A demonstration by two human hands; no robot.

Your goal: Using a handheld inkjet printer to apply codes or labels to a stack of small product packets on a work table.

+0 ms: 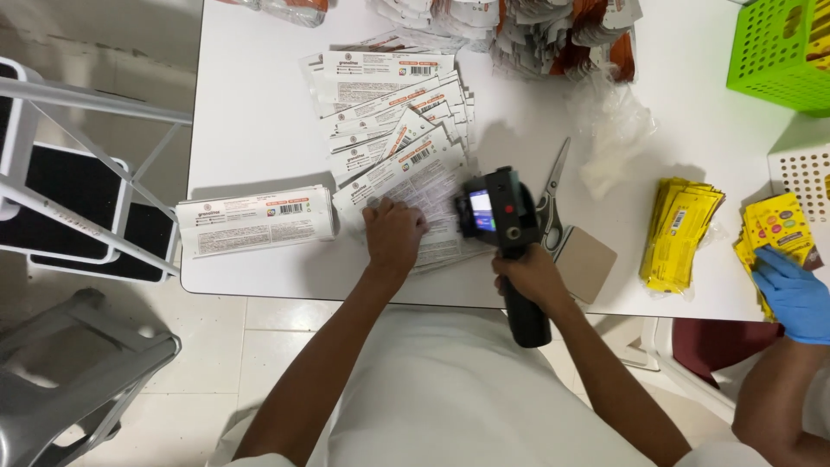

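Right hand (529, 275), nearest the body, fingers clenched round the grip of a black handheld printer gun (501, 227). Gun's head, with its small lit screen, sits over the right edge of the fanned labels, at the near table edge.

Left hand (393, 235) just to the left, palm down, fingers spread loosely and pressing flat on the nearest sheet of a fan of white printed pouch labels (402, 147). Grasping nothing; it only pins the sheet.

The fan runs away from the hand toward the far side of the white table (251, 104), sheets overlapping, barcodes showing.

Left of the fan, apart from it, a squared stack of the same white labels (255, 220) near the table's left edge.

Right of the gun, touching distance: a tan square card (586, 264) at the near edge, and scissors (550, 203) with blades pointing away. Beyond the scissors, crumpled clear plastic wrap (609, 130).

Farther right, a stack of yellow sachets (679, 233). At the right border another person's blue-gloved hand (791, 294) rests on a second pile of yellow packets (778, 227).

Far edge: a heap of loose pouches (553, 35), white and orange. Far right corner, green plastic basket (778, 52).

Off the table at left, a step stool (78, 199) on pale floor tiles.
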